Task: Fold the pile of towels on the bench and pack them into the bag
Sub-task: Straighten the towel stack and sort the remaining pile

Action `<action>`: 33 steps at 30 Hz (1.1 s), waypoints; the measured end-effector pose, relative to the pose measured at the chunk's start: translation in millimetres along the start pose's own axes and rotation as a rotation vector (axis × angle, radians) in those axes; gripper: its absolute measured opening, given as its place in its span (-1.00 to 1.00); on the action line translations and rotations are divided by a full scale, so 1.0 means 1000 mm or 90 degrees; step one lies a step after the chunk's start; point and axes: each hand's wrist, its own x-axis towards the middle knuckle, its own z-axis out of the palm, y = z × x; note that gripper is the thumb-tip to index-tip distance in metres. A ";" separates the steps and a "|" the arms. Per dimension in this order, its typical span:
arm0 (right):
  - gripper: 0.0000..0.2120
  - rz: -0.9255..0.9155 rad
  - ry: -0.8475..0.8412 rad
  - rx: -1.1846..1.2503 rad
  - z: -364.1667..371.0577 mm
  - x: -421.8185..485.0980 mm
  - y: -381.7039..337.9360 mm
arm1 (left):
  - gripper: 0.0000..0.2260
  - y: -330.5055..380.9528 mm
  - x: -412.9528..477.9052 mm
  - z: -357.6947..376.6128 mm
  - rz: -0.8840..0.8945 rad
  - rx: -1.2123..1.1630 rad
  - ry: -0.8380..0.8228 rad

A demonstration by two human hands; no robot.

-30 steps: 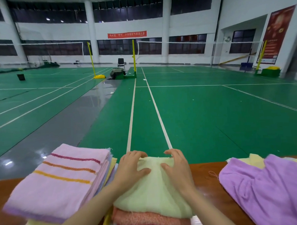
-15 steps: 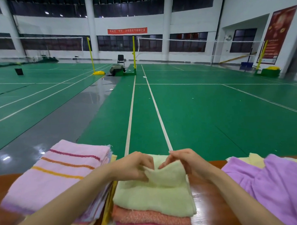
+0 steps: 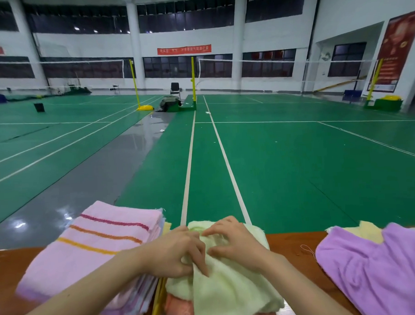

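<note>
Pale green towel (image 3: 231,289) tops centre stack on wooden bench (image 3: 291,244), orange towel (image 3: 179,306) under it. Left hand (image 3: 175,252) and right hand (image 3: 234,245) close together at far end of green towel, fingers curled, both pinching bunched cloth. Striped pink towel stack (image 3: 91,253) just beside on left. Purple towel (image 3: 377,269) lies unfolded, well apart on right.

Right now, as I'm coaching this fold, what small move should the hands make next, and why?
Probably pull the pinched fold toward the body and flatten it: left hand and right hand both grip the pale green towel, bunched atop the orange towel.
</note>
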 end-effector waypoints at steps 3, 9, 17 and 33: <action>-0.66 -0.025 0.020 -0.086 0.003 0.007 -0.008 | -0.65 -0.005 -0.004 -0.009 -0.055 -0.087 0.035; -0.81 0.037 0.017 0.056 0.005 0.014 -0.014 | -0.64 -0.014 -0.011 -0.028 -0.174 -0.426 0.162; -0.67 0.116 -0.033 -0.133 -0.006 0.026 -0.017 | -0.77 -0.012 -0.009 -0.030 -0.156 -0.462 0.121; -0.88 0.056 -0.071 0.192 -0.016 0.043 -0.018 | -0.77 -0.021 0.012 -0.018 -0.237 -0.428 0.235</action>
